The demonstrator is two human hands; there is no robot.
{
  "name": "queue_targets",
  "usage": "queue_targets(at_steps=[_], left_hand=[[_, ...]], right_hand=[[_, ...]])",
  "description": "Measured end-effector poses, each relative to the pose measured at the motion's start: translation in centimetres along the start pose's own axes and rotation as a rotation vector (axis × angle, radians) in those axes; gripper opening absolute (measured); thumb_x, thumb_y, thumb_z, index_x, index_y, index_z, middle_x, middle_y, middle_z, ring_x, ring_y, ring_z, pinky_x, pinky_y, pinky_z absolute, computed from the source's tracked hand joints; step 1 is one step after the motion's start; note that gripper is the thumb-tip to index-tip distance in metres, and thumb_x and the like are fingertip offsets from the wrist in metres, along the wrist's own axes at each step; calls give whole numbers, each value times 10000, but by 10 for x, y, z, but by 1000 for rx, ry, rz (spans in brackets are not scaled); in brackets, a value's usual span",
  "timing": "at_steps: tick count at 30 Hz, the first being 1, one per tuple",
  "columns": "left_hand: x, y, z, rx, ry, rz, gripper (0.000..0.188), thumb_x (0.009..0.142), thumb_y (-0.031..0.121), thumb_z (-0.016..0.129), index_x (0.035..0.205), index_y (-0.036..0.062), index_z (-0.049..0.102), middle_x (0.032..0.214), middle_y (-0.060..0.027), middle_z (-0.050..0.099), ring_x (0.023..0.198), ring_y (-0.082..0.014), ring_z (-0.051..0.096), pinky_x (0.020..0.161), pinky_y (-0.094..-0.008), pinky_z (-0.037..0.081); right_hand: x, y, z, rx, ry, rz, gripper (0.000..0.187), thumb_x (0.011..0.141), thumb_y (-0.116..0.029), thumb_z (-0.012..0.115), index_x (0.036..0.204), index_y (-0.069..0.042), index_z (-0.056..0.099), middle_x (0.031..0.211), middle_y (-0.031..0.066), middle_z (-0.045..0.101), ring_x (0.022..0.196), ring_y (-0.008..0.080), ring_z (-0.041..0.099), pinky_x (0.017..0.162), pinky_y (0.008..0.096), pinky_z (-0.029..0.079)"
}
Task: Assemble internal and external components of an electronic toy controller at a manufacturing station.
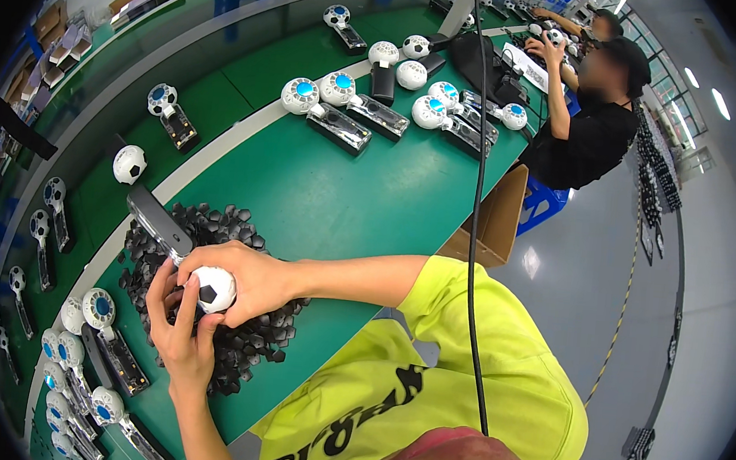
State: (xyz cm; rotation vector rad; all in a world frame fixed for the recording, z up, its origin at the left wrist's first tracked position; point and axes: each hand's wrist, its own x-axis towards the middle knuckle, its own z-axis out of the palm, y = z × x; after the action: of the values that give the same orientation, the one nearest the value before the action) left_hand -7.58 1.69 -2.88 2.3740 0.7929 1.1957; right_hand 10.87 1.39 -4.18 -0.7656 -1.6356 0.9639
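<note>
Both my hands are at a handheld fan with a white soccer-ball head (219, 290) and a dark grey handle (159, 222). My right hand (247, 279) curls around the ball from the right. From below, my left hand (182, 336) presses its fingertips to the ball beside a black pentagon patch (207, 293). The handle points up and left, away from me. Under the hands spreads a heap of loose black pentagon pieces (246, 354) on the green table (336, 193). Fingers partly hide the ball.
Several fans with open handles (120, 357) lie at the lower left, others (342, 124) at the far end. More ride on the green conveyor (223, 89) beyond a pale rail. A black cable (474, 238) hangs across the view. A co-worker (593, 118) sits at the right beside a cardboard box (499, 214).
</note>
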Motion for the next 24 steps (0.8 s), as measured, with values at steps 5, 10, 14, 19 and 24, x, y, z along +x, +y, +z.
queue_targets(at_steps=[5, 10, 14, 19, 24], left_hand=[[-7, 2, -6, -3, 0, 46, 422, 892, 286, 698, 1259, 84, 650, 1397, -234, 484, 1132, -344, 561, 839, -403, 521], [-11, 1, -11, -12, 46, 117, 432, 895, 304, 701, 1273, 100, 650, 1365, -229, 508, 1131, -346, 560, 843, -414, 515], [-10, 6, -20, 66, 94, 170, 369, 892, 299, 711, 1187, 82, 669, 1329, -221, 538, 1116, -345, 570, 849, -416, 512], [-11, 10, -26, 39, 199, 197, 264, 866, 265, 741, 1019, 63, 666, 1241, -188, 585, 1047, -329, 585, 828, -412, 510], [-15, 19, -37, 137, 208, 250, 184, 831, 164, 761, 878, 50, 624, 1076, -140, 631, 913, -299, 589, 778, -401, 504]], right_hand=[[0, -15, 5, 63, -18, 25, 566, 560, -19, 801, 1093, -81, 620, 1040, 53, 691, 788, 196, 618, 723, 310, 520], [-2, -21, 18, 142, 41, -42, 577, 567, -29, 818, 1104, -81, 613, 1068, 55, 692, 780, 178, 610, 717, 294, 518], [0, -25, 22, 121, 39, -78, 588, 569, -31, 824, 1113, -83, 608, 1050, 53, 689, 785, 176, 611, 715, 295, 516], [0, -37, 27, 107, 23, 47, 606, 567, -25, 823, 1128, -88, 602, 1023, 51, 683, 795, 184, 610, 724, 306, 514], [-2, -43, 36, 9, 135, 1, 609, 556, -33, 827, 1122, -98, 611, 994, 46, 677, 803, 201, 613, 742, 318, 511]])
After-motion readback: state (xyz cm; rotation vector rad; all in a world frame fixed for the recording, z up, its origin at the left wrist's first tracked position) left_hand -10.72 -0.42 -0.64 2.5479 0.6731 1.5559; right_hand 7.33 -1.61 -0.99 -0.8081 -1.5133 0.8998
